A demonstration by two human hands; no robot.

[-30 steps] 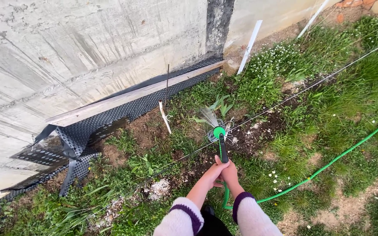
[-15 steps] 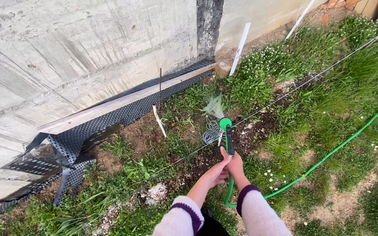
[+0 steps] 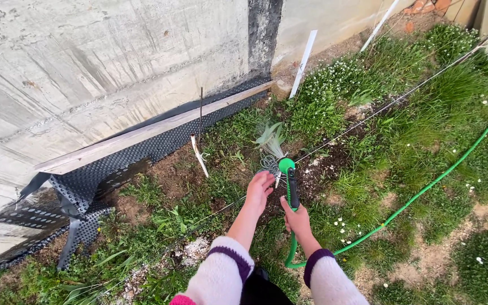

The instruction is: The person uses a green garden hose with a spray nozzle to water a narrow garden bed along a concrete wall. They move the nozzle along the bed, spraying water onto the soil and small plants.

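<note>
My right hand [image 3: 298, 219] grips the black handle of a green spray nozzle [image 3: 286, 167] fed by a green garden hose [image 3: 436, 181]. A fan of water sprays from the nozzle onto a small leafy plant [image 3: 269, 135] in dark soil. My left hand [image 3: 260, 187] is off the handle, fingers spread, reaching forward just left of the nozzle head. Both arms wear pale fuzzy sleeves with dark purple cuffs.
A concrete wall [image 3: 103, 68] runs along the left, with black dimpled sheeting [image 3: 91, 181] and a wooden plank [image 3: 142, 135] at its foot. A taut string [image 3: 391, 101] crosses the grass. White stakes [image 3: 302, 64] stand near the wall. Grass with small white flowers [image 3: 334, 79] surrounds the soil patch.
My left hand has let go of the nozzle handle and moved forward and left, opening its fingers. The right hand keeps hold, and the spray continues onto the plant.
</note>
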